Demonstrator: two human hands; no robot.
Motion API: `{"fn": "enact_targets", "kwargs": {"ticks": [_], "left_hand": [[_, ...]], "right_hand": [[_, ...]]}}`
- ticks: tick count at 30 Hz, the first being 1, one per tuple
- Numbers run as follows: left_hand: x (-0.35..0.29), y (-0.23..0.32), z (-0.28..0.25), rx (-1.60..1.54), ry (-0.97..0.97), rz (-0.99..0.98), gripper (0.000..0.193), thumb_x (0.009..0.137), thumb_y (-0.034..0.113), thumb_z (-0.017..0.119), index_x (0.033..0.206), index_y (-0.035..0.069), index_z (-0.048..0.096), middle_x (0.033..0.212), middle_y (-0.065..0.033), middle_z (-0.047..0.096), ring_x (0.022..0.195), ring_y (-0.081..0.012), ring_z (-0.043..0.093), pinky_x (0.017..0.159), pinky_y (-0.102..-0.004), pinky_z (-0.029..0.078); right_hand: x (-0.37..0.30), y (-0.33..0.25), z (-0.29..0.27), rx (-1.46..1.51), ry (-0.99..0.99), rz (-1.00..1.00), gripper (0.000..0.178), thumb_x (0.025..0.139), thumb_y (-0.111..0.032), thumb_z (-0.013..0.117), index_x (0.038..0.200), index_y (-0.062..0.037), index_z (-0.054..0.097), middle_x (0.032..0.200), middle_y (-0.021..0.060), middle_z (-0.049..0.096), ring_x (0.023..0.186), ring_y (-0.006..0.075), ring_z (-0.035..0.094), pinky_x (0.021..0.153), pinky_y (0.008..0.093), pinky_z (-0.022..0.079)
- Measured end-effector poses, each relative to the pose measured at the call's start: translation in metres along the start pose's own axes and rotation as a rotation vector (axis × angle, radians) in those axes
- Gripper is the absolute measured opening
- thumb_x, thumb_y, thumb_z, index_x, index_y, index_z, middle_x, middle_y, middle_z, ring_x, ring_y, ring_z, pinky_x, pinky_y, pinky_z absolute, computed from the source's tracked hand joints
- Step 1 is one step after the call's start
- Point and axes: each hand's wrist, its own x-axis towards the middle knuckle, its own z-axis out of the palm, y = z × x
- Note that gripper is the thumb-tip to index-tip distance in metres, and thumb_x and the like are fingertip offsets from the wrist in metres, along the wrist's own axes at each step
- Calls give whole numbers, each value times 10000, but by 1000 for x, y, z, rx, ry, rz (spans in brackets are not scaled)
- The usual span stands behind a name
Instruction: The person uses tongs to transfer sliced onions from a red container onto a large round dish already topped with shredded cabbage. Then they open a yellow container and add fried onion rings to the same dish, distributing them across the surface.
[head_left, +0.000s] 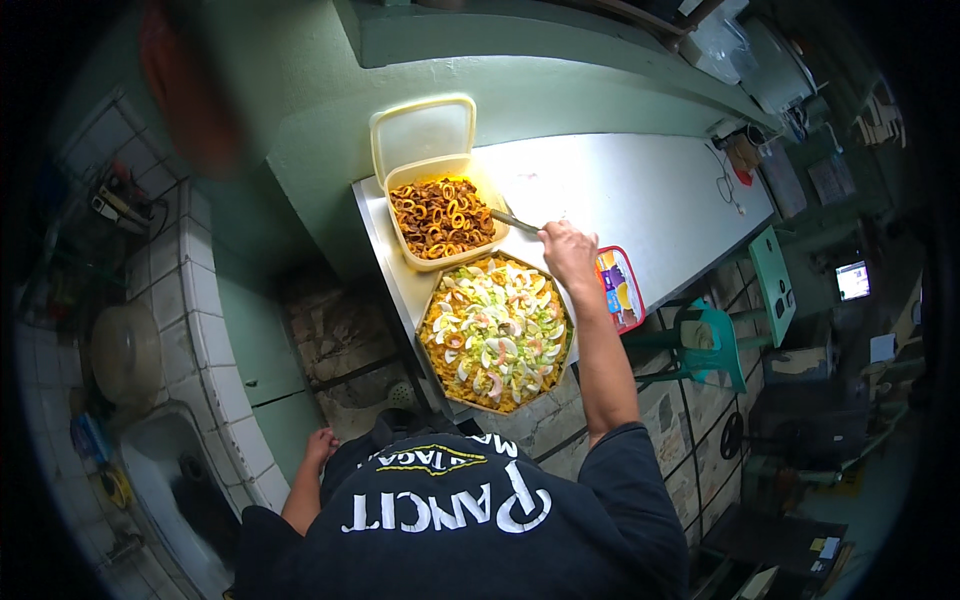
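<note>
My right hand (569,252) reaches over the white table, closed around a long metal utensil (517,221). The utensil's far end meets the right edge of the food in a cream plastic tub (408,250), and its tip is hidden. Brown-orange squid rings (440,215) fill the tub, whose hinged-back lid (424,138) leans against the wall. Just nearer, an octagonal tray (484,408) holds noodles topped with egg slices, shrimp and chopped pale greens. Low at my left side is my left hand (320,444), away from the food; its fingers look partly curled but are too small to judge.
A red-rimmed box (621,288) with a colourful label lies right of my forearm. Beyond the table's right edge stands a green plastic chair (708,345). At left are a tiled counter (222,390) and a sink (170,480). A green wall (320,130) borders the table's far side.
</note>
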Motion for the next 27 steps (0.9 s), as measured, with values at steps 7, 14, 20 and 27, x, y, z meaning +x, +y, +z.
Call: {"fn": "enact_targets", "kwargs": {"ticks": [7,14,20,27], "left_hand": [[-2,-2,-7,66,7,-78,377,983,251,523,1315,74,551,988,-70,667,770,-176,645,633,-342,500],[5,22,-3,38,-51,12,391,982,335,529,1335,170,550,959,-27,669,705,-157,621,587,-327,478],[11,45,2,41,-67,-84,399,986,350,522,1348,182,534,916,6,655,663,-131,606,571,-317,470],[2,35,0,74,-35,-106,374,990,323,516,1328,164,546,897,-3,667,646,-126,597,545,-304,451]], "right_hand": [[-61,89,-72,15,-120,-34,196,917,-311,599,982,-172,720,951,28,686,897,232,659,838,455,371],[-87,118,-50,-126,-200,-12,142,907,-278,617,926,-186,723,910,20,664,891,216,657,843,461,350],[-79,106,-24,-181,-199,-89,151,923,-284,609,948,-182,719,890,22,638,830,247,650,856,467,353],[-72,108,-46,-134,-209,-7,207,943,-311,571,938,-178,729,932,17,674,874,220,646,842,442,354]]}}
